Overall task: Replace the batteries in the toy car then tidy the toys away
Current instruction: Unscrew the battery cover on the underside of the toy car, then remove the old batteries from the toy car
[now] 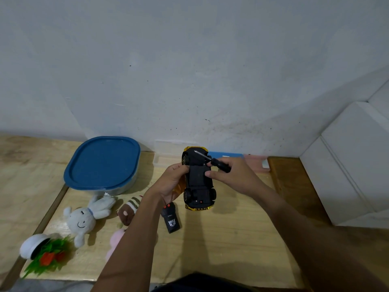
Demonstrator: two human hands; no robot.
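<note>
A yellow toy car [199,182] is held upside down above the wooden table, its black underside facing me. My left hand [171,183] grips its left side. In my right hand [233,175] is a black-handled screwdriver [212,160], whose metal tip lies across the car's far end, and that hand's fingertips touch the car's right edge. A black remote control [171,220] lies on the table just below the car. No batteries are visible.
A grey tub with a blue lid [103,163] stands at the back left. In front lie a white plush rabbit [84,218], a brown plush [128,210], a pink plush [116,241] partly behind my arm, and a toppled white-potted plastic plant [45,253]. White blocks [353,165] rise on the right.
</note>
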